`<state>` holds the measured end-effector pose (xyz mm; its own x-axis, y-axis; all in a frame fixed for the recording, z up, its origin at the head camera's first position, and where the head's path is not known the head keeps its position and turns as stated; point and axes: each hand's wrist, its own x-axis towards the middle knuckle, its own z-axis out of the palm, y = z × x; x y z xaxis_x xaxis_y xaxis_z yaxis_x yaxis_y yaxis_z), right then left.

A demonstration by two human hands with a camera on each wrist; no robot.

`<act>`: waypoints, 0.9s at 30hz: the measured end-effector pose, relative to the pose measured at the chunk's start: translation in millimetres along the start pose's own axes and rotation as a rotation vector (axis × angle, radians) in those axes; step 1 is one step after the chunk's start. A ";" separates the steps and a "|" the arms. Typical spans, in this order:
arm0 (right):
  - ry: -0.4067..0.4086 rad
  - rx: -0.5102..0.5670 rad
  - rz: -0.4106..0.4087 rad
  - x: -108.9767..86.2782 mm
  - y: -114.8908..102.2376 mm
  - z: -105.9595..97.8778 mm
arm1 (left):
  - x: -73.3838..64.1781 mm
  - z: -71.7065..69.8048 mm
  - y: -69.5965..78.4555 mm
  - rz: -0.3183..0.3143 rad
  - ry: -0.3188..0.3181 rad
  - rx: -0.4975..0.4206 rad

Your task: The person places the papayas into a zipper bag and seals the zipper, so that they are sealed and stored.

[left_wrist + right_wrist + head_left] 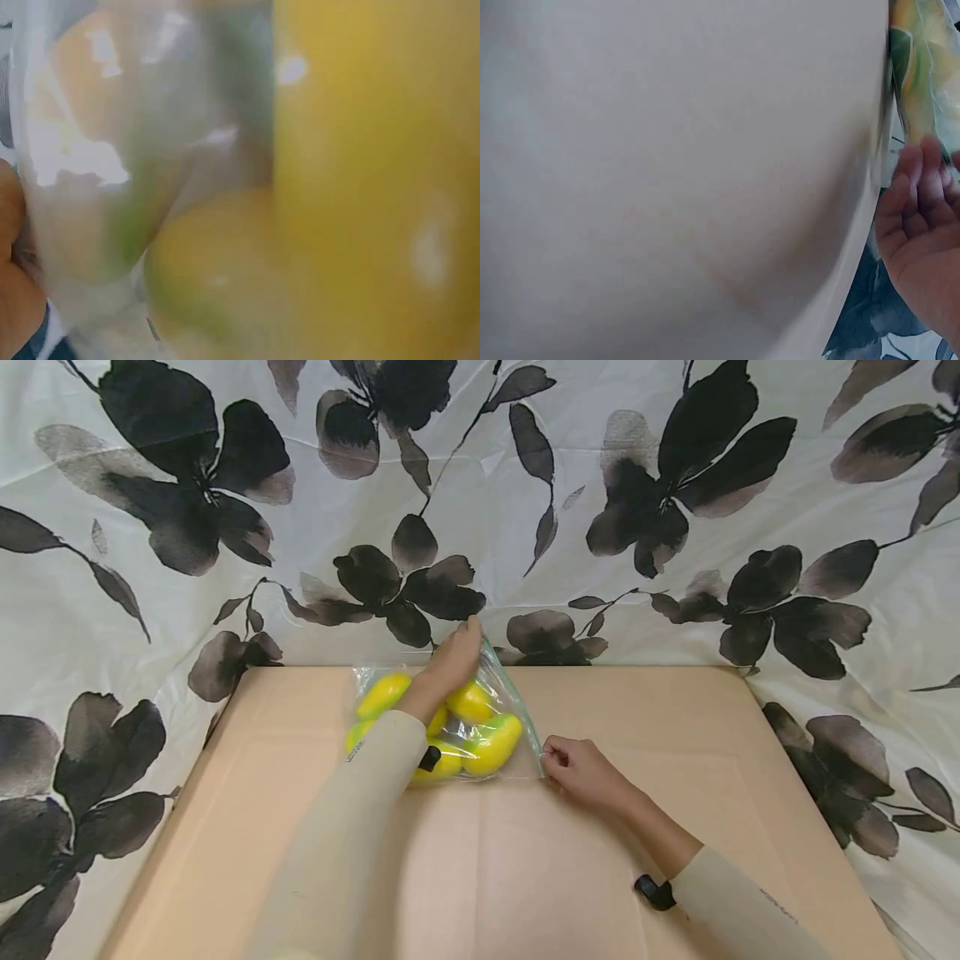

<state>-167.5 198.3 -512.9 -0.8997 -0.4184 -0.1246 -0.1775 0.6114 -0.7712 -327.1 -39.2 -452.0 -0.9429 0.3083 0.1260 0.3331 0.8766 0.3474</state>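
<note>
A clear zip bag with a green strip along its opening lies on its side, holding several yellow mangoes. My left hand reaches across it and pinches the far end of the opening. At the near end, my right hand pinches the corner of the same edge between thumb and fingers. Yellow and green mangoes fill the left wrist view behind shiny plastic, with a bit of the left hand at the edge. In the right wrist view, curled fingers of the right hand meet the bag.
The bag rests at the far edge of a light tan tabletop. Behind and around the table hangs a white cloth printed with dark flowers. Dark wrist cameras show at the left wrist and under the right sleeve.
</note>
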 end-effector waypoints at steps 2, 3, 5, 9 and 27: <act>-0.006 0.006 0.004 -1.4 0.2 0.5 | 1.0 -4.4 -0.1 0.032 -0.013 -0.005; -0.019 0.001 0.000 -2.2 0.4 1.1 | 1.3 -5.5 0.2 0.048 -0.023 -0.007; -0.049 -0.008 -0.002 -4.9 -0.1 2.2 | 0.6 -6.1 1.2 0.058 -0.045 -0.014; -0.098 -0.002 -0.022 -12.7 -3.3 5.2 | -2.2 -4.8 1.9 0.024 -0.055 -0.023; -0.122 -0.017 -0.038 -25.7 1.9 3.5 | -9.5 3.1 4.7 0.115 -0.052 -0.083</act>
<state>-143.3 207.9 -513.4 -0.8374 -0.5191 -0.1711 -0.2184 0.6047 -0.7659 -316.6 -36.9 -454.4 -0.8969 0.4251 0.1219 0.4356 0.8017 0.4092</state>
